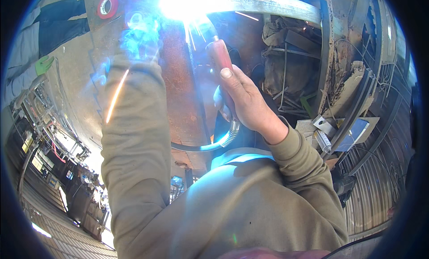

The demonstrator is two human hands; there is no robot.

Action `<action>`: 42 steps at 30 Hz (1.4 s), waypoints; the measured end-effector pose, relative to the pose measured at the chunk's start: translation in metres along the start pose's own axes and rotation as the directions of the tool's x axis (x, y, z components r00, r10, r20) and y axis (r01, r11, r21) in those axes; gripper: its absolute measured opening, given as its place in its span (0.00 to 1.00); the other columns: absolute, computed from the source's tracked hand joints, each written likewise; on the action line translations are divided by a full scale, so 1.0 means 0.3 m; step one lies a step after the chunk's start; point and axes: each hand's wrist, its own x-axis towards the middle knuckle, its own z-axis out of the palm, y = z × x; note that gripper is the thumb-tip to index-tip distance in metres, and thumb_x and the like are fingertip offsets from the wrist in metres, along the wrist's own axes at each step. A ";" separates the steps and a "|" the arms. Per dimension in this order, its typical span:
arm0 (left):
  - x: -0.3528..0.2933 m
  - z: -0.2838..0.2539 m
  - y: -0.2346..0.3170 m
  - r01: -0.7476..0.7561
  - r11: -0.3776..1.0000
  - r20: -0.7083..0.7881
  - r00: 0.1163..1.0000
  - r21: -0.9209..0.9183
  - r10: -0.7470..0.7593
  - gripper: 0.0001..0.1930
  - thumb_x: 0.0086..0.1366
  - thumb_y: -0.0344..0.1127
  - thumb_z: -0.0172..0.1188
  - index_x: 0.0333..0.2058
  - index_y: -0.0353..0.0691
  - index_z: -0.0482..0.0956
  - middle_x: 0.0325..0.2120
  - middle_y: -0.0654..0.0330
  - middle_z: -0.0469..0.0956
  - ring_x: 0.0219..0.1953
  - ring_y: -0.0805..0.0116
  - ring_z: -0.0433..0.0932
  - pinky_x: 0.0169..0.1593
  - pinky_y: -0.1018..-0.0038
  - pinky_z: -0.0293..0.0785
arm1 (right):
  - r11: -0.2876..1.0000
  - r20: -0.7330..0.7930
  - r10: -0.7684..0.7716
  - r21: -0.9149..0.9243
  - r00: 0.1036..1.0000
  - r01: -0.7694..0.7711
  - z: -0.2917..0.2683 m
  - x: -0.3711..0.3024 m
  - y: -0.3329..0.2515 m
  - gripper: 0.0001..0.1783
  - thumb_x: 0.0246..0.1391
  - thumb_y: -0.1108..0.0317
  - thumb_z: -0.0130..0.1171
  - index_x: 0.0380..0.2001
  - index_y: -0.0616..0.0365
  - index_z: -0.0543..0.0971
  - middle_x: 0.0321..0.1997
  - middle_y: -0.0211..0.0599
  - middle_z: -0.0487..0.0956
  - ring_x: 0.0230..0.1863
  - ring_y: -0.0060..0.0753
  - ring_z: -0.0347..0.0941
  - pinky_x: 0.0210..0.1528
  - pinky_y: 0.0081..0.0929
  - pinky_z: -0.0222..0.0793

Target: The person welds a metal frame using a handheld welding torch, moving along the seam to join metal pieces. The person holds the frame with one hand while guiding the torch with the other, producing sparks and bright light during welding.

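My right hand (245, 94) is wrapped round the red handle of a welding torch (220, 56), its thumb lying along the top. From the handle's lower end a cable (203, 147) curves off to the left. The torch's tip points up into a blinding white-blue arc at the top, with sparks flying off. That arc sits against a long metal bar (277, 8), whose left part is lost in glare. My left arm reaches forward to the left of the arc. Blue smoke and light veil my left hand (142, 33), so its fingers cannot be made out.
A red tape roll (107, 7) lies on the rusty metal table (183, 87), left of the arc. Another person's green-gloved hand (44, 65) shows at the far left. A metal post (327, 49), scrap and a spray can (322, 141) stand on the right.
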 end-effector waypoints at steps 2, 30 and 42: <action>0.005 -0.005 -0.016 -0.004 1.000 -0.007 1.000 0.001 0.004 0.20 0.79 0.44 0.53 0.57 0.34 0.76 0.47 0.53 0.80 0.52 0.62 0.77 0.60 0.68 0.71 | 1.000 0.007 0.005 0.020 1.000 -0.005 0.003 -0.006 0.003 0.37 0.76 0.38 0.44 0.66 0.63 0.67 0.25 0.31 0.77 0.20 0.17 0.70 0.22 0.19 0.66; 0.020 0.010 0.002 0.105 0.988 0.020 0.994 -0.115 -0.104 0.23 0.79 0.46 0.52 0.58 0.30 0.75 0.50 0.50 0.81 0.52 0.58 0.80 0.57 0.67 0.74 | 0.999 -0.034 0.017 0.052 0.999 -0.016 0.015 -0.019 0.030 0.38 0.76 0.37 0.46 0.67 0.62 0.66 0.26 0.30 0.77 0.21 0.18 0.70 0.25 0.19 0.66; -0.035 -0.010 0.012 -0.002 0.998 -0.021 1.000 -0.061 0.000 0.19 0.79 0.43 0.51 0.55 0.33 0.77 0.49 0.52 0.80 0.54 0.61 0.78 0.59 0.67 0.73 | 0.998 -0.019 0.056 0.016 0.998 -0.055 -0.003 -0.020 0.013 0.38 0.76 0.37 0.45 0.64 0.65 0.67 0.27 0.31 0.77 0.20 0.17 0.70 0.23 0.18 0.66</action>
